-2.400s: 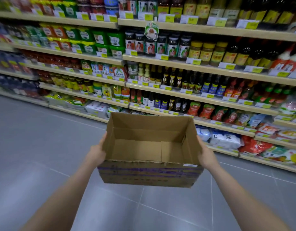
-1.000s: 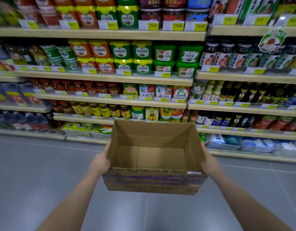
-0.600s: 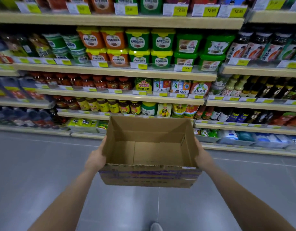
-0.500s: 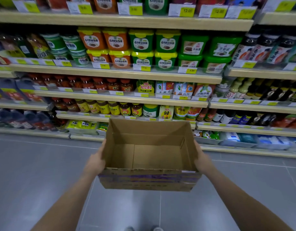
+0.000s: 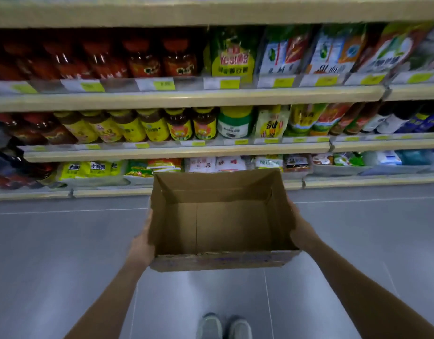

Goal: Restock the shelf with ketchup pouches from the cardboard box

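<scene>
Closer now to the shelves (image 5: pixel 186 100), stock filling more of the view. Cardboard box (image 5: pixel 220 223): being carried level before the shelving, its visible interior empty, left hand (image 5: pixel 141 245) and right hand (image 5: pixel 300 231) clamping opposite walls, fingers hidden behind. Ketchup pouches: none identifiable.

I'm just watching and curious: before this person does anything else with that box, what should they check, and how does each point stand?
1. Cardboard box held on both sides: ok, left hand and right hand grip its side walls.
2. Pouches left inside the box: not ok, only its bare bottom shows.
3. Box level: ok, roughly.
4. Ketchup pouches' place on the shelf: cannot tell, labels are blurred.
5. Footing: ok, shoes stand on bare floor.
</scene>
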Motion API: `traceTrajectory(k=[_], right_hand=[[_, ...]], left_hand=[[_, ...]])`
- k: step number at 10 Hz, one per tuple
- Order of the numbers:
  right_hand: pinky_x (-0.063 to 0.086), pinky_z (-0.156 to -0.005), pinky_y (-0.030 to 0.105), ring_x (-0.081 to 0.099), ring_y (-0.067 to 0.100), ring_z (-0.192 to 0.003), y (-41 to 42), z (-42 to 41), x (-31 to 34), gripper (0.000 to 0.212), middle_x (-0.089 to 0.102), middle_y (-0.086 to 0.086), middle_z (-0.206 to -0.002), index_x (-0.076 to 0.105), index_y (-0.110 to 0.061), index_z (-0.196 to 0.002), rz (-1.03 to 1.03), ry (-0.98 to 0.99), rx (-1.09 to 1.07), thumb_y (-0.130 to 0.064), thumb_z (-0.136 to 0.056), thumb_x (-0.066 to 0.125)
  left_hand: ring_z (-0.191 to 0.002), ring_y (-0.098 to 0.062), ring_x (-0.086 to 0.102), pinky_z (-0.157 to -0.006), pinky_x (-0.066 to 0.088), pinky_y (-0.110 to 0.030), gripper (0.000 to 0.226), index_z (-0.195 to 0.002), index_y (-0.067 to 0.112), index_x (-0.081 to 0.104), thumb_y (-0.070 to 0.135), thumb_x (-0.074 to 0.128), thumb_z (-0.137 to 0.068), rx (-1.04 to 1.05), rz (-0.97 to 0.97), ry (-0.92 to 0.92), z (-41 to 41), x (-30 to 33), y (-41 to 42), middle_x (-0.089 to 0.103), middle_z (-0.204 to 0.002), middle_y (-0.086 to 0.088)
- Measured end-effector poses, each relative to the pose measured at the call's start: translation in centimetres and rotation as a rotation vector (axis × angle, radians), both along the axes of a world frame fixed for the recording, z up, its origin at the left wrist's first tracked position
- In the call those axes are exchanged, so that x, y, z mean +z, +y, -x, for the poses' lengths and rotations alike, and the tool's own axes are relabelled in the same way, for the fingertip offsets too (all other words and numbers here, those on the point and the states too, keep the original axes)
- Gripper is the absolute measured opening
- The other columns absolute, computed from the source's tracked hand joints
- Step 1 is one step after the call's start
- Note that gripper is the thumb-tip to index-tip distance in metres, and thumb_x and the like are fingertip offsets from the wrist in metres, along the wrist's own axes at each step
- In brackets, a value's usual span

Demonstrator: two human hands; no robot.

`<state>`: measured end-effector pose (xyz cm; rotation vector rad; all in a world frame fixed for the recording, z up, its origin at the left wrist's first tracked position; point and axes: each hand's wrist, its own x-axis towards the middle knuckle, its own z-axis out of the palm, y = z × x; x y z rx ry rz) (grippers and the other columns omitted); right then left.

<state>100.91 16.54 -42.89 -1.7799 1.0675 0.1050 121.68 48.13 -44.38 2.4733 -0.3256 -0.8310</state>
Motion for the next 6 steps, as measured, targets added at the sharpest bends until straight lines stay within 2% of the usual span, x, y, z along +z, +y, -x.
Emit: traceTrajectory(k=[1, 2, 3, 4, 5, 6], right_hand=[[0.025, -0.112, 0.048, 0.033, 0.030, -0.133, 0.3, -1.6, -8.7, 0.073, 0.033, 0.006, -0.146, 0.021, -0.030, -0.143, -0.026, 0.028, 0.013, -0.054, -0.075, 0.031], [0.027, -0.111, 0.053, 0.036, 0.033, -0.130, 0.8, -2.5, -17.0, 0.076, 0.035, 0.007, -0.145, 0.021, -0.034, -0.142, -0.054, 0.037, -0.013, -0.064, -0.073, 0.029], [0.028, -0.110, 0.049, 0.037, 0.032, -0.129, 1.4, -2.8, -24.0, 0.056, 0.038, 0.007, -0.141, 0.021, -0.032, -0.142, -0.082, 0.015, -0.041, -0.054, -0.091, 0.030], [0.037, -0.102, 0.040, 0.043, 0.025, -0.122, 1.9, -2.7, -28.9, 0.045, 0.044, 0.003, -0.132, 0.021, -0.028, -0.142, -0.072, -0.051, -0.077, -0.030, -0.099, 0.032], [0.036, -0.097, 0.024, 0.039, 0.009, -0.117, 1.4, -3.1, -30.0, 0.057, 0.041, -0.004, -0.128, 0.024, -0.020, -0.142, 0.027, -0.106, 0.014, 0.000, -0.092, 0.043], [0.039, -0.103, 0.037, 0.042, 0.022, -0.125, 1.0, -2.7, -28.0, 0.061, 0.045, 0.006, -0.136, 0.024, -0.021, -0.143, 0.084, -0.016, 0.096, 0.001, -0.090, 0.045]], left_hand=[[-0.121, -0.039, 0.047, -0.107, 0.034, -0.046, 0.070, -0.147, 0.020, 0.022, 0.046, 0.037, -0.083, 0.093, -0.047, 0.088, -0.6, -7.9, 0.2, 0.046, -0.137, -0.018], [-0.116, -0.040, 0.050, -0.097, 0.038, -0.042, 0.058, -0.147, 0.016, 0.021, 0.030, 0.036, -0.093, 0.081, -0.085, 0.045, -0.9, -16.0, 0.5, 0.050, -0.132, -0.021], [-0.110, -0.042, 0.053, -0.083, 0.043, -0.036, 0.062, -0.146, 0.017, 0.022, 0.004, 0.046, -0.091, 0.087, -0.159, 0.021, -1.5, -23.4, 0.5, 0.052, -0.127, -0.026], [-0.098, -0.041, 0.058, -0.080, 0.044, -0.039, 0.063, -0.147, 0.017, 0.021, 0.000, 0.044, -0.091, 0.058, -0.128, -0.057, -2.2, -28.8, 0.7, 0.059, -0.116, -0.024], [-0.081, -0.034, 0.059, -0.074, 0.045, -0.039, 0.069, -0.147, 0.034, 0.006, 0.010, 0.043, -0.094, -0.013, -0.047, -0.122, -4.2, -30.0, 0.7, 0.063, -0.103, -0.023], [-0.112, -0.038, 0.052, -0.093, 0.044, -0.047, 0.064, -0.148, 0.030, 0.012, 0.027, 0.048, -0.094, -0.007, -0.127, -0.159, -5.2, -27.8, 0.7, 0.049, -0.131, -0.019]])
